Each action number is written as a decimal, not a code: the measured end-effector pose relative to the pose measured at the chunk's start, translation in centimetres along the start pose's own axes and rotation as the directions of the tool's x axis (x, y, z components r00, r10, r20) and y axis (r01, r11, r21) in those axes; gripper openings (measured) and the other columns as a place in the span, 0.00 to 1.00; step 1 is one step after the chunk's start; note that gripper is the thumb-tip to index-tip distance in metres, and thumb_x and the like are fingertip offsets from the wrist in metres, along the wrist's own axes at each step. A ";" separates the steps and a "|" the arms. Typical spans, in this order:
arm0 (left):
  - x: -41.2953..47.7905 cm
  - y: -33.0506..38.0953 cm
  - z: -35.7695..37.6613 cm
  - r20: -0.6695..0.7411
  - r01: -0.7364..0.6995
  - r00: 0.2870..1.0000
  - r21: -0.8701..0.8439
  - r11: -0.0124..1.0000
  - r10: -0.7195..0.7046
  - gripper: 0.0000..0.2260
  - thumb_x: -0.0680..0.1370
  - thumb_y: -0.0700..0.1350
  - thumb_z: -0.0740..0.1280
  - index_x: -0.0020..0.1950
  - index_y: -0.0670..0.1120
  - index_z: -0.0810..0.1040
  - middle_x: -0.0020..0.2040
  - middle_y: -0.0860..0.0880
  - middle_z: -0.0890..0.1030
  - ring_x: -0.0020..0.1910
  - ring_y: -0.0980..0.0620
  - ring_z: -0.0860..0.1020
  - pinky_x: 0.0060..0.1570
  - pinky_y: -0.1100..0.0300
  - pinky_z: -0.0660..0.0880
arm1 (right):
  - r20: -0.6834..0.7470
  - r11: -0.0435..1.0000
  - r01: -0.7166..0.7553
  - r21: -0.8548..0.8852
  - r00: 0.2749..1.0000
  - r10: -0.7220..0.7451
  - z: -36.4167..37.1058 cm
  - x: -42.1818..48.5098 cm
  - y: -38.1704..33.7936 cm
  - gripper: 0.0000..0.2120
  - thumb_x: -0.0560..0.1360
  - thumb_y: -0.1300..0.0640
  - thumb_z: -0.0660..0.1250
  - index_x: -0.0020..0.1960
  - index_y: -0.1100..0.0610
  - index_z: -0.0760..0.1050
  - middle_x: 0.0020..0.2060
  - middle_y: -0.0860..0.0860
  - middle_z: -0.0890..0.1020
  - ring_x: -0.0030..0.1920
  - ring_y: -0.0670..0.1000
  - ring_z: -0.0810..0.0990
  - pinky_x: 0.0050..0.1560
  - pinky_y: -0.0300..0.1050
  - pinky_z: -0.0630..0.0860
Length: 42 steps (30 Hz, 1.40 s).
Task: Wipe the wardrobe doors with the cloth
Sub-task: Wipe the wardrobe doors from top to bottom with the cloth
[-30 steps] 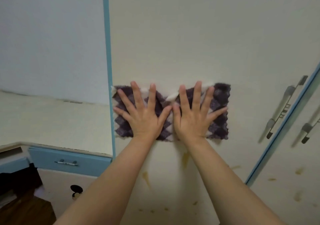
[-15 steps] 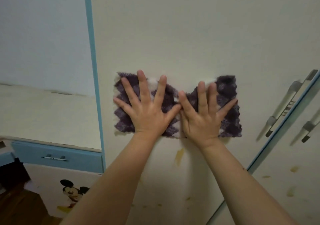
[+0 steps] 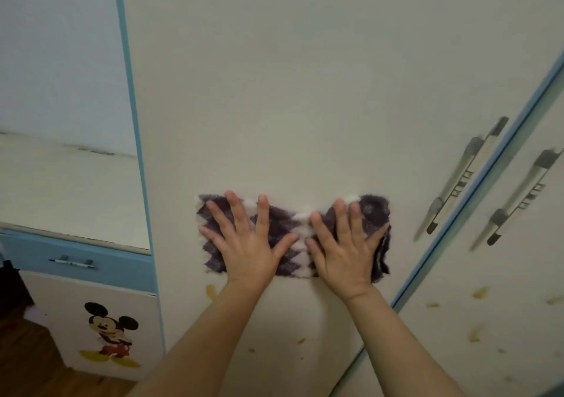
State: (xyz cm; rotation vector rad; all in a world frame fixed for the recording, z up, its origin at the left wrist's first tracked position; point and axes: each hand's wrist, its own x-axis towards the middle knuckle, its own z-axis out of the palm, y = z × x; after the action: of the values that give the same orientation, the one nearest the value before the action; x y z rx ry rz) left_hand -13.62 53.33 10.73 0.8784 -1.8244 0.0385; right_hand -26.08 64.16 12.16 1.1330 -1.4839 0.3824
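Cloth: purple and white fleece in a zigzag pattern, the cloth (image 3: 291,235) is spread flat against the wardrobe door (image 3: 290,91), in its lower half.
Left hand: the left hand (image 3: 247,241) lies flat on the left part of the cloth, fingers spread apart, palm pressing it to the door.
Right hand: the right hand (image 3: 343,245) lies flat on the right part of the cloth, fingers apart; the thumbs of both hands almost meet at the middle of the cloth.
Change: compared with half a second ago, the hands and cloth sit lower in the view, and the right edge of the cloth is now folded a little under the right hand.
Stains: yellowish spots (image 3: 210,291) are on the door just below the cloth, and more spots (image 3: 479,293) are on the next door, to the right of the cloth.
Handles: two metal handles (image 3: 464,177) stand to the right of the cloth, one on each side of a blue edge strip (image 3: 476,189).
Room: to the left of the cloth is a blue drawer (image 3: 76,259), below it a panel with a cartoon mouse picture (image 3: 110,332), and a wooden floor (image 3: 27,363) at the lower left.
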 end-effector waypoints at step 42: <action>-5.9 -12.8 1.6 0.059 -0.160 0.986 0.064 0.985 0.157 0.39 0.75 0.68 0.47 0.76 0.45 0.37 0.75 0.42 0.33 0.74 0.39 0.36 0.65 0.34 0.47 | 0.221 0.980 0.177 0.087 0.956 -0.192 3.3 -5.9 -11.9 0.26 0.76 0.53 0.54 0.73 0.49 0.55 0.76 0.49 0.41 0.76 0.48 0.43 0.70 0.62 0.35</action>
State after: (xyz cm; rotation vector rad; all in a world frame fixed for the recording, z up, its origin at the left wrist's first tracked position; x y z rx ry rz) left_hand -6.50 46.58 0.55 0.7863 -1.9504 0.1802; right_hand -19.25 58.47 1.78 1.3941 -1.5568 0.1764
